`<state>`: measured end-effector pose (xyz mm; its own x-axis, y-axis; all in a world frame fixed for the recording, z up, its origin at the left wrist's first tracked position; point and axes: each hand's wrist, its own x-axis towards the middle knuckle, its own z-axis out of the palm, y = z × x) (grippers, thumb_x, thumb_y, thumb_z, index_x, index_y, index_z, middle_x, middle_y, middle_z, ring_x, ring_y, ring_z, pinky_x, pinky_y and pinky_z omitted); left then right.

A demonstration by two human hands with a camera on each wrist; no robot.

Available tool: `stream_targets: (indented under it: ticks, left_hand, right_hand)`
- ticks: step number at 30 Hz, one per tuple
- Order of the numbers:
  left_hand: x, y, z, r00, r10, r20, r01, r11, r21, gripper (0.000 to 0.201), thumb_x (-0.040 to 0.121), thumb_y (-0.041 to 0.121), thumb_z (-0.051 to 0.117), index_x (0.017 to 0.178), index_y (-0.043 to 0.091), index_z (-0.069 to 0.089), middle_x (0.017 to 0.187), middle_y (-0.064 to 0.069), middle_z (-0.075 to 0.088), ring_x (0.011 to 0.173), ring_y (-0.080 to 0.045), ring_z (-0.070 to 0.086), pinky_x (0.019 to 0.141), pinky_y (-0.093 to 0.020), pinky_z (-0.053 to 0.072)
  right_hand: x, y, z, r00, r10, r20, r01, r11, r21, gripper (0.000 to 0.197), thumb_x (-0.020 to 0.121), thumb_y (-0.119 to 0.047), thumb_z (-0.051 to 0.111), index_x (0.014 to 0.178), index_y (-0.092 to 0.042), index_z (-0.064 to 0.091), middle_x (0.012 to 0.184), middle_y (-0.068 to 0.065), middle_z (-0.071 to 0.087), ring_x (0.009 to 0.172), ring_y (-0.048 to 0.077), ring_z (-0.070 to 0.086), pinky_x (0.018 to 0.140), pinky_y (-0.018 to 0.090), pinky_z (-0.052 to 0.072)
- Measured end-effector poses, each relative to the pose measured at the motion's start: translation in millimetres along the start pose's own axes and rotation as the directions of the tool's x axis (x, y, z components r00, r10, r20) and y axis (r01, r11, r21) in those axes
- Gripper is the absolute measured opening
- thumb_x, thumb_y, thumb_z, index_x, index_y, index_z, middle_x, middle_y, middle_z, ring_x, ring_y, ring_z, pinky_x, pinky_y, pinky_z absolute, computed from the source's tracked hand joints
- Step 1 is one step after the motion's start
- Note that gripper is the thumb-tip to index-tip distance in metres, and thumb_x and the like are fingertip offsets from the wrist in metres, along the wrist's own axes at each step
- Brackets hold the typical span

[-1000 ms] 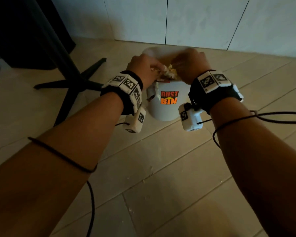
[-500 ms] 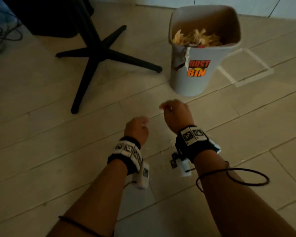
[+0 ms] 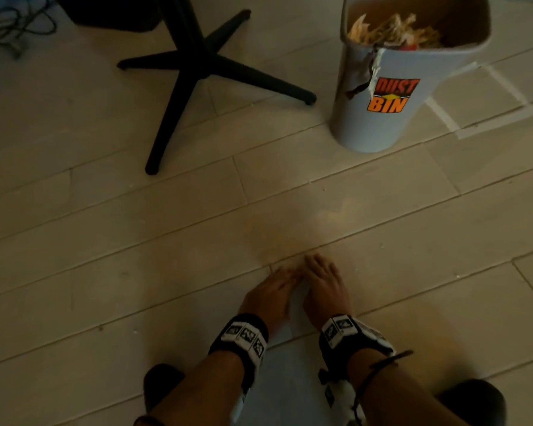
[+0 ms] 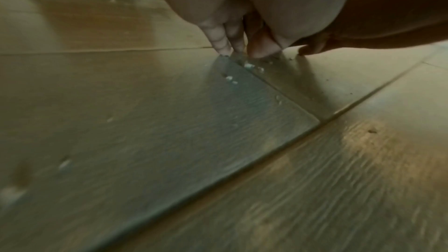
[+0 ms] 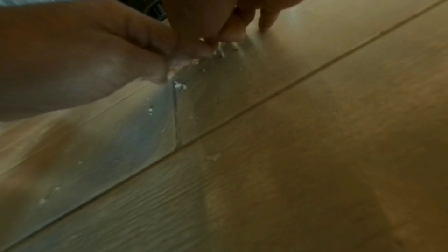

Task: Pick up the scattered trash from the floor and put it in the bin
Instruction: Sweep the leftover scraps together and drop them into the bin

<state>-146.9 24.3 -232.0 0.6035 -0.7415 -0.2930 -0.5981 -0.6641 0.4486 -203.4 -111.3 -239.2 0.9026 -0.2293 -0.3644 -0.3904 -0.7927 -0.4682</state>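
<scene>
In the head view both hands are down on the wooden floor point(image 3: 413, 229), side by side and touching. My left hand point(image 3: 286, 276) and my right hand point(image 3: 313, 262) lie with fingers stretched, tips on the boards, holding nothing that I can see. Small white crumbs point(image 4: 249, 65) lie right at the left hand's fingertips point(image 4: 224, 48). In the right wrist view more crumbs point(image 5: 180, 85) sit between the left hand point(image 5: 84, 55) and the right hand's fingers point(image 5: 232, 32). The grey "DUST BIN" bin point(image 3: 382, 124) stands far up right, with crumpled paper trash point(image 3: 391, 29) inside.
A black four-legged stand base point(image 3: 197, 59) spreads over the floor at upper left, one leg reaching near the bin. White tape lines point(image 3: 502, 118) mark the floor right of the bin. Cables point(image 3: 6, 23) lie top left. Dark knees point(image 3: 163, 382) frame my forearms.
Both hands left the bin, where they had been over its rim with paper, and dropped back and down to the floor. They now touch the boards close together.
</scene>
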Motion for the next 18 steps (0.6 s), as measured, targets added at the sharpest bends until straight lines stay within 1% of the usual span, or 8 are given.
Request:
stream_targets:
  ticks: [2, 3, 5, 7, 9, 10, 14, 18]
  left_hand:
    - [-11.5, -8.8, -4.6, 0.984, -0.073, -0.164, 0.062, 0.995, -0.072, 0.051, 0.088, 0.012, 0.047, 0.139, 0.018, 0.049, 0.144, -0.004, 0.048, 0.134, -0.025, 0.042, 0.107, -0.039, 0.042]
    - [-16.2, -13.1, -6.8, 0.968, -0.141, -0.208, 0.125, 0.988, -0.089, 0.048, 0.089, 0.014, 0.047, 0.137, 0.02, 0.051, 0.139, -0.003, 0.05, 0.129, -0.026, 0.044, 0.104, -0.038, 0.044]
    - [-24.5, -15.4, -9.4, 0.914, -0.358, -0.191, 0.327, 0.928, -0.177, 0.044, 0.093, 0.022, 0.048, 0.137, 0.023, 0.049, 0.135, 0.0, 0.048, 0.122, -0.022, 0.046, 0.1, -0.031, 0.043]
    - [-31.8, -10.1, -8.0, 0.809, -0.57, -0.146, 0.513, 0.805, -0.299, 0.041, 0.094, 0.026, 0.052, 0.135, 0.02, 0.051, 0.13, -0.002, 0.053, 0.116, -0.023, 0.053, 0.093, -0.027, 0.041]
    - [-32.6, 2.1, -1.9, 0.709, -0.694, -0.125, 0.611, 0.694, -0.381, 0.036, 0.092, 0.021, 0.054, 0.128, 0.017, 0.058, 0.122, -0.006, 0.06, 0.11, -0.025, 0.058, 0.087, -0.024, 0.042]
    - [-28.0, 10.2, 1.5, 0.688, -0.714, -0.13, 0.618, 0.671, -0.411, 0.033, 0.092, 0.018, 0.053, 0.124, 0.016, 0.061, 0.118, -0.007, 0.063, 0.108, -0.026, 0.059, 0.086, -0.025, 0.043]
    - [7.6, 27.6, -3.1, 0.721, -0.686, -0.098, 0.591, 0.682, -0.431, 0.031, 0.095, 0.019, 0.048, 0.12, 0.017, 0.066, 0.117, -0.012, 0.067, 0.108, -0.031, 0.061, 0.088, -0.031, 0.048]
    - [16.4, 2.1, -27.3, 0.702, -0.708, -0.072, 0.587, 0.634, -0.503, 0.025, 0.092, 0.021, 0.051, 0.102, 0.022, 0.074, 0.102, -0.007, 0.073, 0.099, -0.028, 0.066, 0.086, -0.026, 0.051]
  right_hand:
    - [-4.4, 2.0, 1.0, 0.989, 0.018, -0.149, -0.007, 0.997, 0.076, 0.059, 0.068, -0.006, 0.047, 0.125, -0.011, 0.064, 0.137, 0.013, 0.057, 0.133, 0.036, 0.046, 0.108, 0.055, 0.038]
    - [-5.5, 2.3, -0.4, 0.977, 0.059, -0.205, -0.042, 0.995, 0.087, 0.054, 0.07, -0.006, 0.05, 0.121, -0.011, 0.066, 0.131, 0.013, 0.06, 0.125, 0.038, 0.051, 0.1, 0.054, 0.044]
    - [-7.9, -1.2, -5.3, 0.966, 0.127, -0.224, -0.116, 0.991, 0.065, 0.048, 0.078, -0.008, 0.058, 0.125, -0.014, 0.064, 0.129, 0.011, 0.057, 0.119, 0.037, 0.05, 0.096, 0.047, 0.044]
    - [-8.6, -4.6, -7.6, 0.967, 0.172, -0.186, -0.156, 0.983, 0.101, 0.045, 0.083, -0.011, 0.058, 0.127, -0.014, 0.061, 0.127, 0.012, 0.054, 0.117, 0.037, 0.047, 0.094, 0.044, 0.042]
    - [-9.0, -11.0, -7.6, 0.969, 0.209, -0.13, -0.186, 0.968, 0.169, 0.042, 0.086, -0.009, 0.053, 0.128, -0.011, 0.059, 0.125, 0.014, 0.052, 0.117, 0.036, 0.046, 0.093, 0.041, 0.044]
    - [-8.4, -14.8, -6.6, 0.972, 0.212, -0.102, -0.19, 0.963, 0.193, 0.041, 0.087, -0.009, 0.051, 0.127, -0.011, 0.06, 0.124, 0.015, 0.052, 0.117, 0.036, 0.047, 0.092, 0.04, 0.045]
    - [3.0, -26.6, -5.1, 0.984, 0.178, 0.001, -0.172, 0.952, 0.252, 0.031, 0.091, -0.015, 0.054, 0.12, -0.013, 0.066, 0.122, 0.012, 0.055, 0.112, 0.034, 0.056, 0.094, 0.035, 0.046]
    - [11.0, -16.2, -24.4, 0.95, 0.284, -0.127, -0.228, 0.913, 0.337, 0.032, 0.087, -0.004, 0.05, 0.113, -0.011, 0.068, 0.119, 0.014, 0.056, 0.111, 0.036, 0.054, 0.09, 0.035, 0.045]
